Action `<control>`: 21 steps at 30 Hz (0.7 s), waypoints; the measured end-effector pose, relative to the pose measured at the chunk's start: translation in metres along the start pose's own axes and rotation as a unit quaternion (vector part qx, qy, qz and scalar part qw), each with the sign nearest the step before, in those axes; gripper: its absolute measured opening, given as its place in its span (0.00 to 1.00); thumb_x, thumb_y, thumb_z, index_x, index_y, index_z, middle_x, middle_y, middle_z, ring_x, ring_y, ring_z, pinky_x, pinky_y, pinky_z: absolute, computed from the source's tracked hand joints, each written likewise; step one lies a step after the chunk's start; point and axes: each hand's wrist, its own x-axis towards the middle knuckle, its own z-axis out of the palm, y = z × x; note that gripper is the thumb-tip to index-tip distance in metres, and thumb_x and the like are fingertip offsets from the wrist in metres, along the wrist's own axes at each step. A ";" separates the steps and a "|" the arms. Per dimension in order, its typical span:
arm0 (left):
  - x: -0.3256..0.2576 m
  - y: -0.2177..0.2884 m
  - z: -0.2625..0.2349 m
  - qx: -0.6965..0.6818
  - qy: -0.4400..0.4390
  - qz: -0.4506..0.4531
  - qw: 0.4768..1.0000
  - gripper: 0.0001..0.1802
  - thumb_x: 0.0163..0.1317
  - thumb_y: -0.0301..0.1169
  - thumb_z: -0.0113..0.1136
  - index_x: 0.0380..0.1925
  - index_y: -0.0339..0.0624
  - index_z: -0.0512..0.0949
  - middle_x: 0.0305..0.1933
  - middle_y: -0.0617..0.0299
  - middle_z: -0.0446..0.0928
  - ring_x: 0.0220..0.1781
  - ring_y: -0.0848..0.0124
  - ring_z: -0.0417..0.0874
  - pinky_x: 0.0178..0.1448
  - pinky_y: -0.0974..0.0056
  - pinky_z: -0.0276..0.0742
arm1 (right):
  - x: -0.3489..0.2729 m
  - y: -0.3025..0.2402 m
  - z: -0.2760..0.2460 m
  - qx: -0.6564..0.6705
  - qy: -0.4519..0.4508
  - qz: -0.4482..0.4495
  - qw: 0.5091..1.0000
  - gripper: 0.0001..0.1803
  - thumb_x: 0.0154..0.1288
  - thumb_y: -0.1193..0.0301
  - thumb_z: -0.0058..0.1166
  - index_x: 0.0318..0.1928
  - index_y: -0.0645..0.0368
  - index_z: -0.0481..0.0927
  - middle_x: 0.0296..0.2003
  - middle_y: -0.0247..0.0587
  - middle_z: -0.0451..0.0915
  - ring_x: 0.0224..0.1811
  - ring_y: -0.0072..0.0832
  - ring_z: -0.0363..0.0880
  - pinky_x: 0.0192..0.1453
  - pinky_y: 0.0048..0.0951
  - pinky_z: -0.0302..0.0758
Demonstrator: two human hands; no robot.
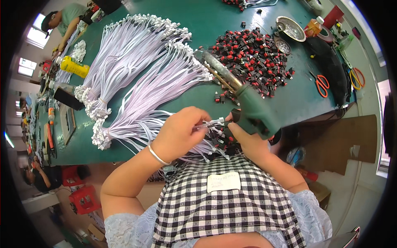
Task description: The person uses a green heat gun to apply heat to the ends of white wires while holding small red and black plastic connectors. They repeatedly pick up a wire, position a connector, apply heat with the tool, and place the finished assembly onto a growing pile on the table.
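Left hand [178, 134]: our fingers pinch thin white ribbon wires [209, 124].
Right hand [244, 138]: fingers grip small black connector [235, 115].
Round metal dish [290, 29]: beyond our fingers, holding small shiny parts.

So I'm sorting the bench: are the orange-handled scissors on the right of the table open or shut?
Shut. The orange-handled scissors lie flat on the green table, blades together in one dark point, handle loops side by side.

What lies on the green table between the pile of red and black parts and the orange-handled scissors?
In the head view, the stretch between the pile of red and black parts and the orange-handled scissors is bare green table.
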 end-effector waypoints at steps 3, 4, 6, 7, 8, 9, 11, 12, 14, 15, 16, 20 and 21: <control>-0.003 -0.007 -0.002 -0.091 -0.026 -0.075 0.993 0.09 0.51 0.23 0.59 0.32 0.37 0.71 0.29 0.67 0.72 0.26 0.85 0.69 0.27 0.77 0.65 | -0.003 0.000 -0.001 0.000 -0.013 0.052 0.999 0.09 0.57 0.75 0.51 0.40 0.61 0.73 0.34 0.31 0.73 0.37 0.16 0.69 0.42 0.19 0.67; -0.004 -0.008 -0.002 -0.162 -0.042 -0.131 0.977 0.09 0.51 0.22 0.59 0.32 0.37 0.71 0.28 0.67 0.72 0.26 0.85 0.69 0.27 0.78 0.65 | -0.004 0.002 0.000 0.008 -0.016 0.051 0.999 0.08 0.57 0.75 0.51 0.39 0.61 0.73 0.34 0.30 0.73 0.36 0.16 0.69 0.42 0.19 0.67; -0.002 -0.013 -0.003 -0.236 -0.053 -0.158 0.957 0.09 0.51 0.22 0.59 0.31 0.37 0.70 0.28 0.68 0.71 0.26 0.85 0.69 0.29 0.78 0.65 | -0.003 0.003 0.001 0.032 -0.015 0.046 0.998 0.09 0.57 0.75 0.52 0.39 0.60 0.74 0.30 0.30 0.73 0.30 0.13 0.69 0.34 0.17 0.67; -0.002 -0.014 -0.004 -0.272 -0.057 -0.171 0.945 0.09 0.51 0.21 0.59 0.31 0.37 0.70 0.27 0.69 0.71 0.26 0.85 0.69 0.29 0.78 0.65 | -0.003 0.003 0.002 0.043 -0.015 0.043 0.998 0.09 0.57 0.76 0.52 0.40 0.60 0.74 0.27 0.29 0.73 0.27 0.12 0.68 0.30 0.17 0.67; -0.002 -0.013 -0.005 -0.288 -0.059 -0.175 0.940 0.09 0.51 0.21 0.59 0.31 0.38 0.70 0.27 0.69 0.70 0.26 0.85 0.68 0.29 0.78 0.64 | -0.003 0.005 0.004 0.038 -0.008 0.020 0.999 0.09 0.56 0.76 0.53 0.40 0.60 0.74 0.28 0.30 0.73 0.27 0.13 0.69 0.31 0.17 0.67; -0.001 -0.011 -0.005 -0.305 -0.061 -0.178 0.934 0.08 0.51 0.21 0.59 0.31 0.38 0.70 0.27 0.70 0.70 0.26 0.85 0.68 0.30 0.79 0.64 | -0.002 0.007 0.005 0.031 -0.001 -0.002 1.000 0.10 0.56 0.76 0.53 0.40 0.60 0.74 0.29 0.30 0.73 0.28 0.13 0.69 0.32 0.17 0.68; -0.001 -0.011 -0.004 -0.335 -0.063 -0.178 0.923 0.08 0.51 0.21 0.59 0.31 0.38 0.70 0.26 0.71 0.69 0.25 0.85 0.67 0.30 0.79 0.63 | -0.003 0.007 0.006 0.027 0.002 -0.013 1.000 0.10 0.56 0.76 0.53 0.41 0.61 0.74 0.31 0.30 0.74 0.29 0.13 0.70 0.32 0.17 0.69; -0.001 -0.013 -0.003 -0.349 -0.062 -0.175 0.919 0.08 0.51 0.22 0.59 0.31 0.38 0.70 0.26 0.71 0.69 0.25 0.85 0.67 0.30 0.79 0.63 | -0.003 0.006 0.007 0.028 -0.003 -0.001 1.000 0.11 0.56 0.75 0.53 0.41 0.61 0.74 0.31 0.31 0.74 0.30 0.14 0.70 0.32 0.17 0.69; 0.000 -0.014 -0.002 -0.347 -0.065 -0.182 0.918 0.07 0.51 0.22 0.59 0.30 0.38 0.71 0.25 0.72 0.69 0.25 0.86 0.66 0.29 0.79 0.62 | -0.005 0.005 0.007 0.041 -0.011 0.022 0.999 0.11 0.56 0.75 0.54 0.41 0.61 0.74 0.32 0.31 0.74 0.30 0.13 0.71 0.31 0.17 0.70; 0.000 -0.013 -0.002 -0.333 -0.070 -0.192 0.921 0.07 0.51 0.23 0.58 0.30 0.38 0.72 0.24 0.72 0.69 0.24 0.86 0.66 0.29 0.79 0.61 | -0.006 0.005 0.007 0.052 -0.015 0.033 0.998 0.11 0.56 0.75 0.54 0.41 0.60 0.74 0.32 0.31 0.74 0.30 0.13 0.71 0.31 0.17 0.70; 0.000 -0.013 -0.002 -0.317 -0.075 -0.201 0.924 0.06 0.52 0.23 0.58 0.30 0.38 0.72 0.24 0.72 0.69 0.24 0.86 0.66 0.28 0.80 0.61 | -0.006 0.005 0.008 0.063 -0.019 0.044 0.997 0.11 0.56 0.75 0.54 0.41 0.60 0.74 0.32 0.30 0.74 0.29 0.13 0.71 0.30 0.17 0.69; 0.001 -0.013 0.002 -0.294 -0.050 -0.194 0.935 0.07 0.51 0.28 0.60 0.29 0.37 0.75 0.16 0.76 0.62 0.18 0.87 0.58 0.21 0.78 0.52 | -0.009 0.002 0.008 0.048 -0.038 0.062 0.996 0.12 0.56 0.74 0.53 0.42 0.60 0.73 0.32 0.31 0.74 0.28 0.13 0.71 0.28 0.17 0.70; 0.001 -0.013 0.003 -0.294 -0.044 -0.193 0.935 0.07 0.51 0.28 0.60 0.29 0.37 0.76 0.16 0.76 0.62 0.18 0.87 0.58 0.21 0.78 0.52 | -0.009 0.002 0.008 0.044 -0.041 0.067 0.996 0.12 0.56 0.74 0.53 0.42 0.60 0.73 0.32 0.31 0.75 0.28 0.13 0.71 0.28 0.16 0.70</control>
